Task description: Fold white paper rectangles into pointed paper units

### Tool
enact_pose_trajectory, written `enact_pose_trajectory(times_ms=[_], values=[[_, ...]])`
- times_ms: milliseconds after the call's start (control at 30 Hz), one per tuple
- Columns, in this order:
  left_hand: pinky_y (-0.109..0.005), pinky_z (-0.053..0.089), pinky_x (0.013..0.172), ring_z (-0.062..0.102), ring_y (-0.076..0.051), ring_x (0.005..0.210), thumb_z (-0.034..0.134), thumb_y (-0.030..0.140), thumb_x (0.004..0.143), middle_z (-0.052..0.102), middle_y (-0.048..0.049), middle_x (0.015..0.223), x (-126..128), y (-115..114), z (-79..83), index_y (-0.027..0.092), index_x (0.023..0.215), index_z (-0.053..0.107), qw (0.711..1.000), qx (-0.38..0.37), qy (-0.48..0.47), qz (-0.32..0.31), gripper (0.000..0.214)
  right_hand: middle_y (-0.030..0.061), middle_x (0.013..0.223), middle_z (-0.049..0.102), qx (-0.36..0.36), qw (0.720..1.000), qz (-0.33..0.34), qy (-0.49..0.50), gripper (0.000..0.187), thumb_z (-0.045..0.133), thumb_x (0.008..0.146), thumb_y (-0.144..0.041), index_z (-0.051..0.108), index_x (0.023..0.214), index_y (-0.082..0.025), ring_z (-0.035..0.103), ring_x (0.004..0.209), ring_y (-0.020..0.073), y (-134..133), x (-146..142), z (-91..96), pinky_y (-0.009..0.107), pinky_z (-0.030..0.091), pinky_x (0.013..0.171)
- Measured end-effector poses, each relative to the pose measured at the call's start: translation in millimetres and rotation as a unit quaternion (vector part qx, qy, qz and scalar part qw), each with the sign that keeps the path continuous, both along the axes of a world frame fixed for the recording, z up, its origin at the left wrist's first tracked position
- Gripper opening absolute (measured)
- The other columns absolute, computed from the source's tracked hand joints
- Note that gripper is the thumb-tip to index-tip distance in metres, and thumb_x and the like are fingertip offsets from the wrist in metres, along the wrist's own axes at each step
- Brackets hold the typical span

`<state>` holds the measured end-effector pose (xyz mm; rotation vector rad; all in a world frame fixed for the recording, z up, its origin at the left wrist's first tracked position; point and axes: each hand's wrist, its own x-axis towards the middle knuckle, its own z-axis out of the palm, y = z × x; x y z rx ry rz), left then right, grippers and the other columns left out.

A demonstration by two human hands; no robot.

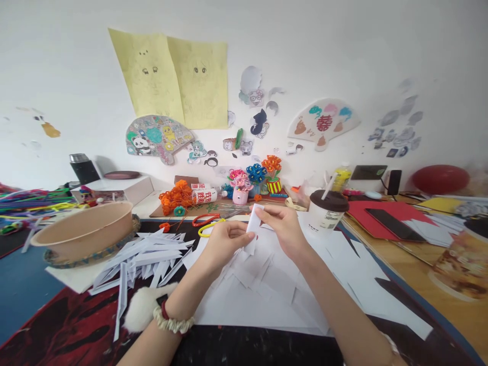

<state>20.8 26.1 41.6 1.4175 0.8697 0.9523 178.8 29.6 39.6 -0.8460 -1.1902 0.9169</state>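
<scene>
Strip (253, 222): left of the cup (321, 217), tilted, above loose paper (263, 306). Left hand (227, 241) pinches its lower part, right hand (284, 222) its upper part; fingers of both are closed on it. Caution: uneven pressure could skew the strip; a rightward swing of the right hand could tip the cup. Strip's far face and some fingertips are hidden; creases are hard to make out.
</scene>
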Motion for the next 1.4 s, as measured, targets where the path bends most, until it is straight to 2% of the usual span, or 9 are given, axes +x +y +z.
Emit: enact_pose_trajectory(times_ms=[167,367,700,967,1200,1400], values=[[-0.022,0.040,0.062,0.058,-0.012,0.062,0.080,0.033,0.065,0.069,-0.0032,0.070,0.4,-1.1,1.6,0.012,0.076,0.071,1.000,-0.017,-0.005,-0.007,0.025,0.0047,0.072,0.073,0.002,1.000,-0.001,-0.010,0.024,0.077,0.069,-0.042,0.078,0.074,-0.019,0.064,0.071,0.0198,-1.7,0.8,1.3,0.035,0.052,0.071],[-0.023,0.041,0.062,0.059,-0.013,0.063,0.079,0.033,0.067,0.069,-0.0044,0.071,0.4,-1.0,1.9,0.012,0.076,0.071,1.000,-0.012,-0.005,-0.021,0.025,0.0049,0.075,0.073,0.002,1.000,-0.004,-0.017,0.025,0.077,0.069,-0.042,0.079,0.080,-0.019,0.063,0.070,0.0199,-2.5,2.1,2.1,0.036,0.053,0.070],[-0.024,0.045,0.062,0.063,-0.016,0.065,0.080,0.034,0.065,0.072,-0.0066,0.074,0.6,-1.9,0.8,0.012,0.076,0.071,1.000,-0.016,-0.005,-0.010,0.025,0.0039,0.072,0.072,0.002,1.000,-0.010,-0.026,0.025,0.078,0.067,-0.044,0.079,0.077,-0.021,0.064,0.071,0.0205,-4.0,2.6,4.0,0.035,0.053,0.068],[-0.025,0.044,0.056,0.062,-0.017,0.060,0.079,0.036,0.063,0.071,-0.0067,0.069,1.5,2.7,-3.4,0.012,0.073,0.070,0.999,0.020,0.029,0.018,0.028,0.0045,0.063,0.069,0.039,0.996,-0.071,-0.034,0.021,0.077,0.067,-0.040,0.077,0.068,-0.019,0.058,0.057,0.0178,-2.4,2.3,0.7,0.032,0.049,0.056],[-0.025,0.048,0.059,0.066,-0.019,0.064,0.074,0.030,0.069,0.072,-0.0065,0.071,1.5,0.1,1.2,0.013,0.074,0.072,0.992,0.079,0.096,-0.001,0.018,0.0014,0.053,0.060,0.050,0.994,-0.093,-0.032,0.020,0.076,0.066,-0.036,0.071,0.056,-0.020,0.052,0.052,0.0158,-1.3,3.9,1.1,0.030,0.044,0.051],[-0.025,0.048,0.056,0.066,-0.020,0.063,0.071,0.028,0.071,0.072,-0.0061,0.069,-0.1,1.6,-0.6,0.014,0.074,0.071,0.989,0.103,0.103,-0.016,0.015,0.0003,0.050,0.057,0.045,0.994,-0.097,-0.018,0.019,0.075,0.066,-0.033,0.069,0.055,-0.019,0.048,0.050,0.0145,-1.6,4.9,2.0,0.029,0.041,0.049]])
